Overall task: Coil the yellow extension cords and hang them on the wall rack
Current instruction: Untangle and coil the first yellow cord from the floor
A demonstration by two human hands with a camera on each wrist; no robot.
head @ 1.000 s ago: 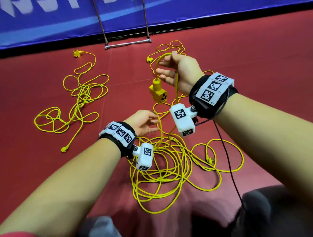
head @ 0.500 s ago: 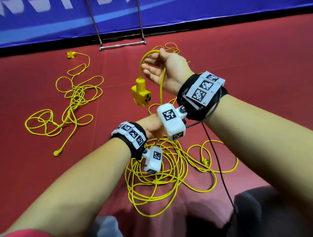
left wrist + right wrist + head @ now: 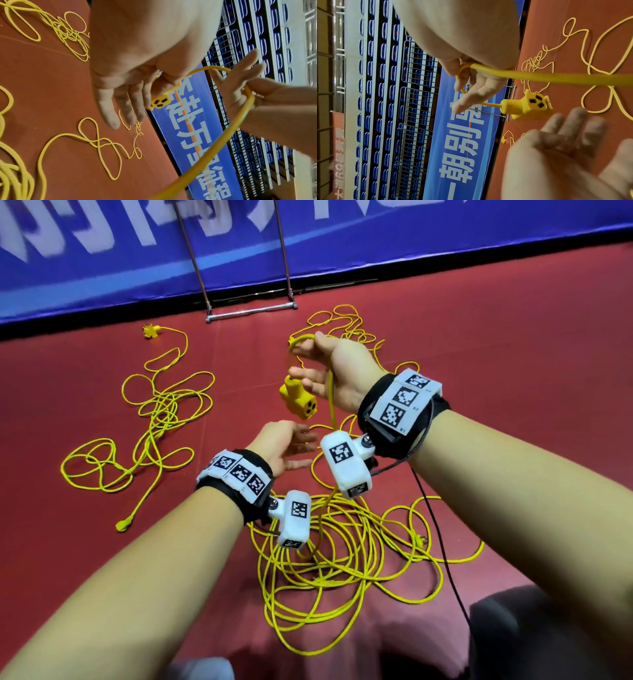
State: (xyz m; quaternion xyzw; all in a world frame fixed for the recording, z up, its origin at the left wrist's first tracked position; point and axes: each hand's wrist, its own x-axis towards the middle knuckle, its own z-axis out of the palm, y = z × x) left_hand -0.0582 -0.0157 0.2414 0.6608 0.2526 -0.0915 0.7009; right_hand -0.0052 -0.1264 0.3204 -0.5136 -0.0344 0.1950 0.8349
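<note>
My right hand (image 3: pixel 308 354) is raised and pinches a yellow extension cord (image 3: pixel 331 402) between thumb and forefinger. The cord arches over the fingers, and its yellow socket end (image 3: pixel 299 402) dangles just below them. From the hand the cord drops to a loose pile of loops (image 3: pixel 329 563) on the red floor. My left hand (image 3: pixel 294 448) hovers under the socket, fingers spread, holding nothing. In the right wrist view the socket (image 3: pixel 527 106) hangs beyond the open left palm (image 3: pixel 565 148). The wire wall rack (image 3: pixel 412 94) stands behind the blue banner.
A second yellow cord (image 3: pixel 154 419) lies tangled at the left, its plug (image 3: pixel 122 524) nearest me. A third tangle (image 3: pixel 346 325) lies behind my right hand. The rack's metal foot bar (image 3: pixel 250 311) rests on the floor by the blue banner (image 3: pixel 411 241). A black cable (image 3: pixel 442 542) trails from my right wrist.
My left hand has come out from behind the right wrist camera and opened, fingers spread under the socket. The right hand keeps its hold; the socket has swung slightly.
</note>
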